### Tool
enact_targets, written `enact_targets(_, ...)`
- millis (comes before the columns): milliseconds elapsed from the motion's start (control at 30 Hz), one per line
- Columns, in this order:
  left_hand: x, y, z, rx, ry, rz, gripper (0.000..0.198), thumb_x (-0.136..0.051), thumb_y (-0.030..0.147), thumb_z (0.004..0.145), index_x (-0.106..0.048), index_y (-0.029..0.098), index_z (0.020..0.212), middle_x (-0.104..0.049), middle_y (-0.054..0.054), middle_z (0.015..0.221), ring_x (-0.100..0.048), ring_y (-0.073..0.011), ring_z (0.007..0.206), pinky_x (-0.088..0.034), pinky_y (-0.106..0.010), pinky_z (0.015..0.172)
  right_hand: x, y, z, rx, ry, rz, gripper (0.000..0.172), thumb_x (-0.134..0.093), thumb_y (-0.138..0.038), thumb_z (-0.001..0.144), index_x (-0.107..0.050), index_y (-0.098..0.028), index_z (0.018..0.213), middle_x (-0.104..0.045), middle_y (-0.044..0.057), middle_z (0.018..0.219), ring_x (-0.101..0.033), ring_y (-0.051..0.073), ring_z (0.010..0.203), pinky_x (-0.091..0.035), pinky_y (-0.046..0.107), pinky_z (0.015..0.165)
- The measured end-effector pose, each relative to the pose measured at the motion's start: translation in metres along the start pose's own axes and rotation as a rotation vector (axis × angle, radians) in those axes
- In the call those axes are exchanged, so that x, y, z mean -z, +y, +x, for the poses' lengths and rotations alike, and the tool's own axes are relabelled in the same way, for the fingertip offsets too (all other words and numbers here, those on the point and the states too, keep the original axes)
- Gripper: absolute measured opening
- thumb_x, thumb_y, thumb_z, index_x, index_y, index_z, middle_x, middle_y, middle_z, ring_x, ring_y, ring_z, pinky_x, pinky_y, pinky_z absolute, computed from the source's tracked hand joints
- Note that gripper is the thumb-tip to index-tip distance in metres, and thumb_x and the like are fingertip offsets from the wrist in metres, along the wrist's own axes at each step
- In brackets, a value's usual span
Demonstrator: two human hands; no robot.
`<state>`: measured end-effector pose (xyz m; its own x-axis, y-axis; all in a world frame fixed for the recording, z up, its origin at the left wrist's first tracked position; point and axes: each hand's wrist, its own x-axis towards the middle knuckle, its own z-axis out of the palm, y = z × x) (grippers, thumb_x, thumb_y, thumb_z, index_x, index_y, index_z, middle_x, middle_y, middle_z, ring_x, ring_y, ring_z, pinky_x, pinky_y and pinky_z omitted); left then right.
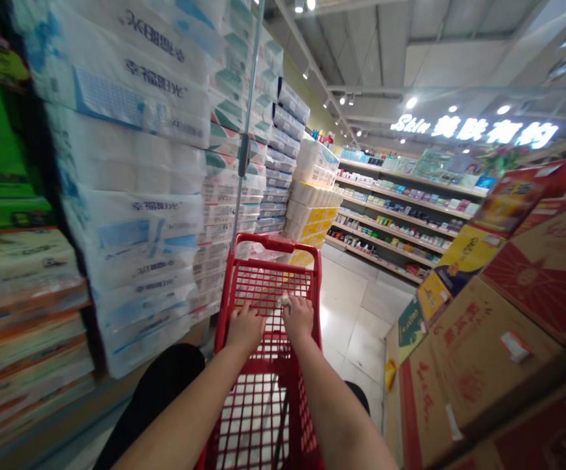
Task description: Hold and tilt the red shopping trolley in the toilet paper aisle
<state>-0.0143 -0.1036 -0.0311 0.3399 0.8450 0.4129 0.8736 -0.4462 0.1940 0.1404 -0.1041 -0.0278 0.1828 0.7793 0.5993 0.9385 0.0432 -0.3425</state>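
Left hand (246,326) and right hand (298,318), arms stretched forward, grip the red cart (275,243).

Stacked tissue packs (136,163) fill the left, cardboard boxes (508,313) the right, and stocked shelves (395,222) stand beyond.

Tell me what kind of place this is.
Most likely a supermarket aisle: the left hand and right hand rest on a red shopping cart, paper-roll packs are stacked high on the left, and stocked shelves line the far wall.
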Motion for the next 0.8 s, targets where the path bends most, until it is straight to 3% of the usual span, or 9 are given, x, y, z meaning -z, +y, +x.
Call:
enact_targets(67, 0.001, 0.000, 0.000, 0.011, 0.006, 0.001, 0.040, -0.038, 0.030, 0.093, -0.074, 0.017, 0.086, -0.070, -0.012, 0.107, -0.043, -0.0338, 0.127, -0.034, -0.049, 0.098, 0.000, -0.003, -0.002, -0.103, 0.048, -0.060, 0.020, -0.054, -0.023, 0.085, -0.066, -0.021, 0.101, -0.063, 0.009, 0.102, -0.049, 0.025, 0.098, -0.039, 0.037, 0.086)
enact_targets(233, -0.002, -0.003, -0.001, -0.021, 0.001, 0.009, 0.036, -0.039, 0.027, 0.091, -0.074, 0.019, 0.087, -0.070, -0.010, 0.106, -0.042, -0.0341, 0.127, -0.035, -0.049, 0.095, -0.007, -0.009, -0.021, 0.254, -0.008, -0.014, 0.039, -0.055, -0.018, 0.084, -0.059, -0.033, 0.120, -0.057, 0.001, 0.123, -0.047, 0.022, 0.113, -0.036, 0.035, 0.095)
enact_targets(300, -0.005, -0.004, -0.001, -0.025, 0.006, 0.010, 0.037, -0.038, 0.028, 0.092, -0.074, 0.019, 0.087, -0.070, -0.010, 0.107, -0.042, -0.0344, 0.127, -0.035, -0.049, 0.095, -0.008, -0.001, -0.026, 0.199, 0.026, 0.000, 0.040, -0.052, -0.017, 0.085, -0.059, -0.034, 0.122, -0.057, 0.001, 0.125, -0.048, 0.022, 0.113, -0.037, 0.036, 0.094)
enact_targets(433, -0.006, -0.004, -0.002, 0.005, 0.005, -0.010, 0.038, -0.039, 0.030, 0.092, -0.074, 0.020, 0.088, -0.069, -0.010, 0.109, -0.042, -0.0342, 0.127, -0.034, -0.049, 0.097, -0.005, 0.015, -0.029, -0.018, 0.166, -0.012, 0.040, -0.049, -0.022, 0.088, -0.055, -0.022, 0.128, -0.056, 0.011, 0.126, -0.048, 0.025, 0.114, -0.041, 0.042, 0.095)
enact_targets(600, -0.002, -0.002, -0.003, -0.004, 0.002, -0.028, 0.038, -0.038, 0.028, 0.092, -0.075, 0.020, 0.088, -0.069, -0.011, 0.108, -0.042, -0.0335, 0.128, -0.034, -0.050, 0.098, -0.004, 0.012, -0.035, 0.298, -0.014, 0.082, 0.047, -0.049, -0.017, 0.087, -0.052, -0.031, 0.132, -0.049, 0.004, 0.138, -0.044, 0.022, 0.125, -0.040, 0.036, 0.102)
enact_targets(800, -0.001, -0.002, -0.003, 0.001, 0.003, -0.028, 0.038, -0.038, 0.030, 0.092, -0.075, 0.019, 0.089, -0.069, -0.012, 0.108, -0.043, -0.0338, 0.128, -0.035, -0.050, 0.098, -0.001, 0.007, -0.037, 0.092, 0.084, 0.021, 0.051, -0.051, -0.018, 0.085, -0.048, -0.024, 0.137, -0.045, 0.012, 0.140, -0.040, 0.029, 0.129, -0.036, 0.048, 0.103)
